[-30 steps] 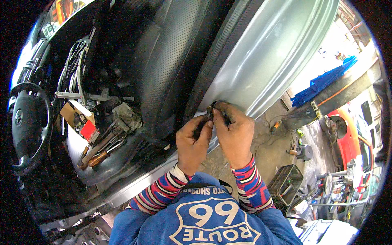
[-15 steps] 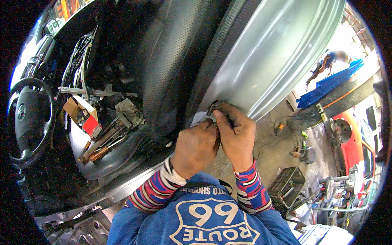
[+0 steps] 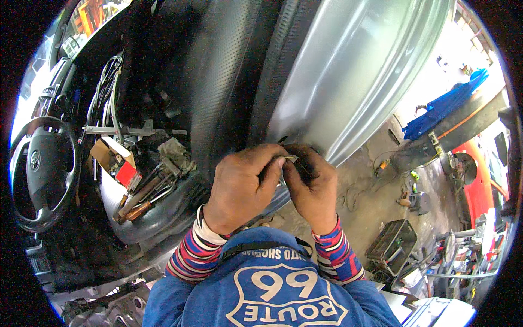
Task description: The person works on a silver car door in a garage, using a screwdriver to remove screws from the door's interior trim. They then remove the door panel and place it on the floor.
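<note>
A small thin piece (image 3: 290, 158) is pinched between the fingertips of the left hand (image 3: 239, 185) and the right hand (image 3: 313, 188) — both almost closed, neither clearly nearer. Mostly covered by fingers, it seems to be held crosswise, from hand to hand, though its full long axis cannot be told. Just beyond, a dark tip (image 3: 282, 139) is seen against the silver body panel (image 3: 348, 71) — whether joined to the piece cannot be told.

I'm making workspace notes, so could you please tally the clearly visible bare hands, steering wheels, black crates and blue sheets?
Left hand and right hand: 2
Steering wheel: 1
Black crate: 1
Blue sheet: 1
Total: 5
</note>
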Available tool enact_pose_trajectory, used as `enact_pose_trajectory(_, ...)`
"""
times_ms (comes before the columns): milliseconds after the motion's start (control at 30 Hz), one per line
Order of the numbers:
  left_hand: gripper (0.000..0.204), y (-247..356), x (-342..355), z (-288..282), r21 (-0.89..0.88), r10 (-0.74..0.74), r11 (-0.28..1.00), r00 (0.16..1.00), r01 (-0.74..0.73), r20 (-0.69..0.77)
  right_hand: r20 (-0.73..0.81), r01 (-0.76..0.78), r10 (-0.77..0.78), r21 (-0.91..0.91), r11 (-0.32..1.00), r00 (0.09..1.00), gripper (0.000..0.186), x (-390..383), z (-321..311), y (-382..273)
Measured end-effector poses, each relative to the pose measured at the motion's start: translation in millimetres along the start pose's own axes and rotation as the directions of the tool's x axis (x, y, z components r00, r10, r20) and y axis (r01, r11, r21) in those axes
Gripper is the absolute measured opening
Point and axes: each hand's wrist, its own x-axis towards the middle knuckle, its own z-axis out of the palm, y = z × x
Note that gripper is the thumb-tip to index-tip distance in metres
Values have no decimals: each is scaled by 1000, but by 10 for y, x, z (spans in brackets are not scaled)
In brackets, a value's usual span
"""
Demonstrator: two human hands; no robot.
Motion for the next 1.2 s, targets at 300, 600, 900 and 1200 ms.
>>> enact_pose_trajectory(300, 14, 17, -65, 80, 158, 4, 987, 972, 35, -237, -90, 134, -150, -157, 978, 985, 21, 68, 67, -7)
enact_pose_trajectory(600, 15, 21, -124, 220, -144, -342, 936, 926, 322, -157, -93, 107, -127, -199, 974, 988, 15, 123, 81, -61)
enact_pose_trajectory(900, 7, -62, -157, 282, -155, -293, 953, 925, 262, -241, -136, 195, -262, -374, 907, 955, 11, 179, 45, -160)
enact_pose_trajectory(1200, 10, -3, -172, 74, -117, -148, 985, 964, 124, -221, -51, 254, -303, -429, 867, 952, 10, 209, 16, -194)
